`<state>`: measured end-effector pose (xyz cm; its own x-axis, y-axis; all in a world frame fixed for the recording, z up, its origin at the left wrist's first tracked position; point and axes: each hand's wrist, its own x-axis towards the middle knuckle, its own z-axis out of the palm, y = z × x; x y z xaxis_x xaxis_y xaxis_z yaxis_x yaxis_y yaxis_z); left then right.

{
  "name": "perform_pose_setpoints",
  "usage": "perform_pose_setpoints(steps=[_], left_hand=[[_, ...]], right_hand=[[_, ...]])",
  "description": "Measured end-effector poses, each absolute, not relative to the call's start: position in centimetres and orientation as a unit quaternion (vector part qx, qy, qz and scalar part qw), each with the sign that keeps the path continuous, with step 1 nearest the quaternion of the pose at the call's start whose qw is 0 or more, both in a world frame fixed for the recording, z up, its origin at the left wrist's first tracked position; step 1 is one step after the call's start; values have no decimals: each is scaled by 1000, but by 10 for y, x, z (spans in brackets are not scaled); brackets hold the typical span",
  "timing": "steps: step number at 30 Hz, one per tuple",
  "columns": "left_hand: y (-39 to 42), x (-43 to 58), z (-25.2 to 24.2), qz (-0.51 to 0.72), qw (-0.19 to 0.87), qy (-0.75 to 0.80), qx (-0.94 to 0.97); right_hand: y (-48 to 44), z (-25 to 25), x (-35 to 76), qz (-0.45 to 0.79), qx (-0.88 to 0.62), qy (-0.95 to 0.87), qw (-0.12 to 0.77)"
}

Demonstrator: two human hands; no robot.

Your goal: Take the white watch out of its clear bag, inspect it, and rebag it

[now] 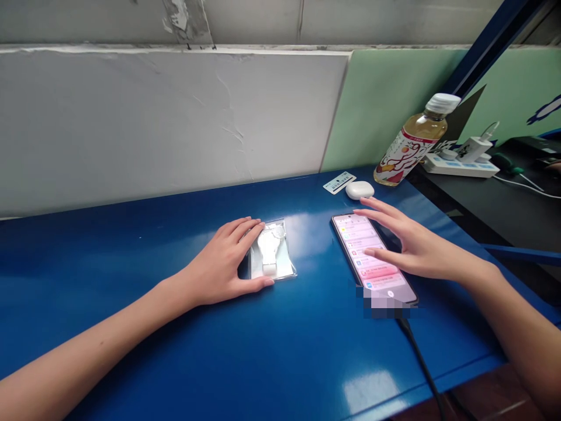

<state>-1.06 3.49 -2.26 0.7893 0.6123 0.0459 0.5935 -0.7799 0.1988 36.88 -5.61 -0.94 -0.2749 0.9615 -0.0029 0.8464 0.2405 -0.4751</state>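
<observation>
Lying flat on the blue tabletop is a clear plastic card sleeve, with a white badge reel-like clip on it. My left hand grips the sleeve from its left side, fingers along the upper edge and thumb at the lower edge. To the right, a smartphone lies face up with its lit screen showing a list. Over its upper right part hovers my right hand, open with fingers apart and nothing held. Its thumb is over the screen; whether it touches cannot be told.
Behind the phone are a white earbud case and a small printed card. A drink bottle stands at the back right, beside a white power strip. A black cable runs from the phone over the front edge.
</observation>
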Motion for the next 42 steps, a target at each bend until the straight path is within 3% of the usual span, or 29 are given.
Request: perform_pose_setpoints(steps=[3, 13, 28, 36, 42], left_hand=[[35, -11, -22, 58, 89, 319, 942], [36, -11, -23, 65, 92, 315, 942], [36, -11, -24, 67, 98, 317, 941], [34, -9, -20, 62, 105, 321, 939], [34, -10, -21, 70, 103, 318, 940]], right_hand=[[-55, -9, 369, 201, -584, -768, 167], [-58, -8, 367, 197, -559, -798, 112], [-58, -7, 367, 208, -562, -789, 131], [-65, -3, 357, 226, -515, -823, 81], [-60, -8, 363, 169, -588, -772, 174]])
